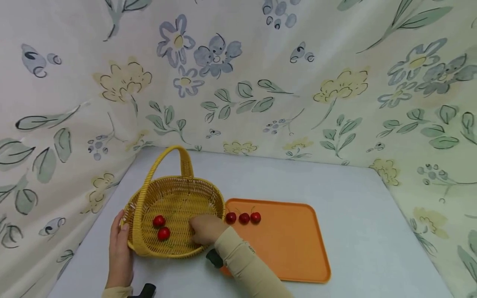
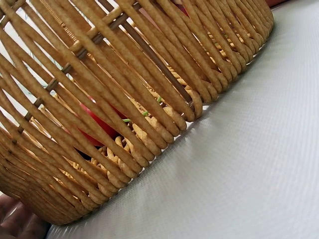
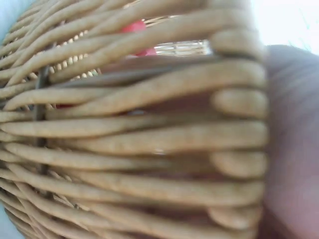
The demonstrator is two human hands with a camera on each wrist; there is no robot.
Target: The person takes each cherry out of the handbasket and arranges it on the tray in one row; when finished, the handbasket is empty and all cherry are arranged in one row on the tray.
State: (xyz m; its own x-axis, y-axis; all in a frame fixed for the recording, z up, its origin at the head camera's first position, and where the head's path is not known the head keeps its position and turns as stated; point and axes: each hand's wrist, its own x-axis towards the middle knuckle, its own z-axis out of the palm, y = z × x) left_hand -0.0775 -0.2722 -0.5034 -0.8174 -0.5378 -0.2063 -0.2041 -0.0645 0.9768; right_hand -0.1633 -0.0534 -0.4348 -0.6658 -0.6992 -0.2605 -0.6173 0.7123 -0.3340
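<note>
A yellow wicker basket (image 1: 175, 192) with a tall arched handle stands at the left of the table. Two red cherries (image 1: 163, 234) lie on its floor. Along the basket's left outer side rests my left hand (image 1: 121, 254), fingers stretched against the wicker. My right hand (image 1: 208, 229) reaches over the right rim into the basket with curled fingers. Through the weave in the right wrist view, a bit of a red cherry (image 3: 63, 106) shows by these fingers, mostly hidden. In the left wrist view, the basket wall (image 2: 124, 89) fills much of the frame, with red behind it.
Right of the basket lies an orange tray (image 1: 283, 244), its near left part covered by my right forearm. Three cherries with stems (image 1: 244, 218) sit in a row at its upper left. A flowered cloth (image 1: 238, 103) hangs behind the white table (image 1: 357, 207).
</note>
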